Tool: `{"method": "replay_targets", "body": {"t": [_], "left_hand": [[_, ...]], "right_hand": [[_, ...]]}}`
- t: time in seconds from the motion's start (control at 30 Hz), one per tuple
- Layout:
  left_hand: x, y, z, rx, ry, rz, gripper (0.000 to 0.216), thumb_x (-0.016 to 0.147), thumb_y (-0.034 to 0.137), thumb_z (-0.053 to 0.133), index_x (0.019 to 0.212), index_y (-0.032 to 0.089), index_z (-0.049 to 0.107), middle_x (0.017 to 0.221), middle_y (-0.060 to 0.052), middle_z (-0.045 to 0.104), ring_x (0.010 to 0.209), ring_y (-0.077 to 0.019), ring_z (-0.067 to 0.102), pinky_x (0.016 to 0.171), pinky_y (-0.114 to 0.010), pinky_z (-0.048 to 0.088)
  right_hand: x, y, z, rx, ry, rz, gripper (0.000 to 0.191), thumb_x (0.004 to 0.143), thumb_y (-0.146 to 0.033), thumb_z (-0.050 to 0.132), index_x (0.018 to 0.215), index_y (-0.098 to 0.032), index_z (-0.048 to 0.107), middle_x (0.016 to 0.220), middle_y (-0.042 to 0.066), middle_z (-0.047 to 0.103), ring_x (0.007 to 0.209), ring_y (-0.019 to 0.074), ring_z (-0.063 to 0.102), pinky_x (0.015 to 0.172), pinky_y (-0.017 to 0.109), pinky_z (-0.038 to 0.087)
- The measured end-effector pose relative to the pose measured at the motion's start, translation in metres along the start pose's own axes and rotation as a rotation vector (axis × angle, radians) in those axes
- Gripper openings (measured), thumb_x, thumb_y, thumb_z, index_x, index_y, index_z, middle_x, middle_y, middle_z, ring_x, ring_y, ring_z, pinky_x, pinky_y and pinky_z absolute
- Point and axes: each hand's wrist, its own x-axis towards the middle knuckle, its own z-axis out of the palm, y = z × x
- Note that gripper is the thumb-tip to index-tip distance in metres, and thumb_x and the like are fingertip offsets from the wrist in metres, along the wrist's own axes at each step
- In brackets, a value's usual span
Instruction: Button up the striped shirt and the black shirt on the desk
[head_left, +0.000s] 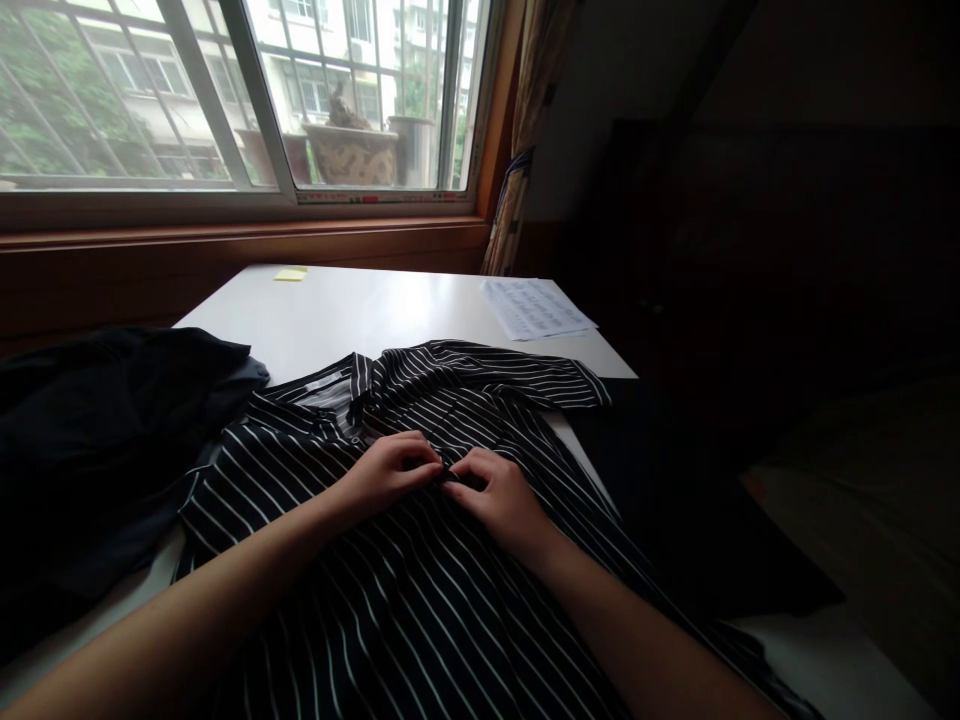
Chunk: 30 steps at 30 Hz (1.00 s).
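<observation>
A black shirt with white stripes (405,580) lies spread over the white table, its collar (361,378) toward the window and one short sleeve stretched out to the right. My left hand (397,466) pinches the shirt's front edge at about mid-chest. Close beside it, my right hand (499,492) grips the same edge, fingertips nearly touching the left ones. Whether a button sits between the fingers is hidden. The neck stands open, and the pale inside of the shirt with a label shows there.
Dark clothes are heaped on the left (97,430). On the white table (375,305), printed sheets (534,307) lie at the far right and a yellow sticky note (290,273) at the back. Dark cloth (675,500) hangs over the right edge. A barred window (360,90) stands behind.
</observation>
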Motion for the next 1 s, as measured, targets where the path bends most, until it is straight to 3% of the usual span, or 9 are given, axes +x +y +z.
{"method": "replay_targets", "body": {"t": [0.4,1.0], "left_hand": [[0.0018,0.0017,0.0005,-0.008,0.024,-0.045,0.021,0.086,0.034,0.064,0.079,0.015,0.069,0.083,-0.004,0.060,0.080,-0.0149,0.056,0.073,-0.024,0.044],[0.0017,-0.0001,-0.0049,-0.051,-0.040,-0.057,0.025,0.089,0.039,0.065,0.086,0.015,0.071,0.090,-0.004,0.061,0.085,-0.0155,0.058,0.077,-0.023,0.044]], "right_hand": [[0.0005,-0.0050,0.0019,0.141,0.057,0.088,0.004,0.075,-0.021,0.076,0.074,-0.022,0.072,0.079,0.000,0.067,0.077,0.0163,0.065,0.073,0.029,0.051],[-0.0001,-0.0072,-0.0046,0.096,0.024,0.049,0.011,0.086,-0.026,0.066,0.080,-0.020,0.072,0.081,0.001,0.068,0.080,0.0156,0.064,0.077,0.028,0.048]]}}
